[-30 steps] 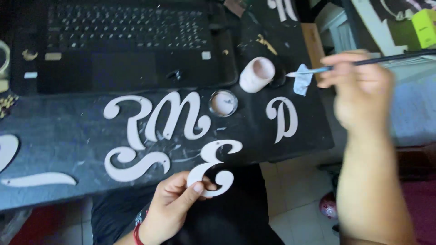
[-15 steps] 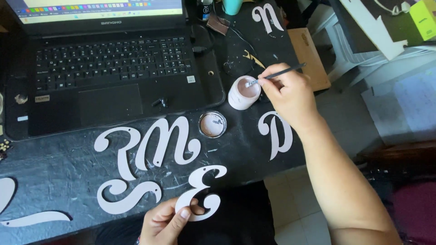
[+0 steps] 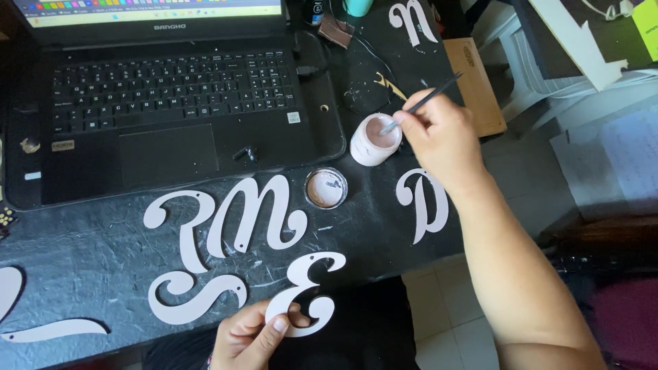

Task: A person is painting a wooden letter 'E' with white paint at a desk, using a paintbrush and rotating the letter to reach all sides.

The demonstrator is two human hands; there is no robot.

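At the far left of the dark worktop (image 3: 75,260) lies a pale curly piece (image 3: 41,329), and above it sits an open laptop (image 3: 171,103). Next come three cut-out letters lying flat: a curly R (image 3: 179,223), an M (image 3: 257,212) and an S (image 3: 195,296) below them. The left hand (image 3: 250,337) is at the bottom edge, and its fingers (image 3: 277,327) are pinching the bottom of a cut-out E (image 3: 305,291), which sits at the front edge of the worktop and hangs over it a little. A round lid (image 3: 325,188) lies just above the E. Beside it stands a small white paint jar (image 3: 375,140). The right hand (image 3: 439,133) has come down from high up on the right, where it was a moment ago, and its fingers now pinch a thin brush (image 3: 428,101) with the tip dipped inside the jar. So the brush looks like it is getting more paint. A cut-out D (image 3: 423,202) lies flat under that arm.
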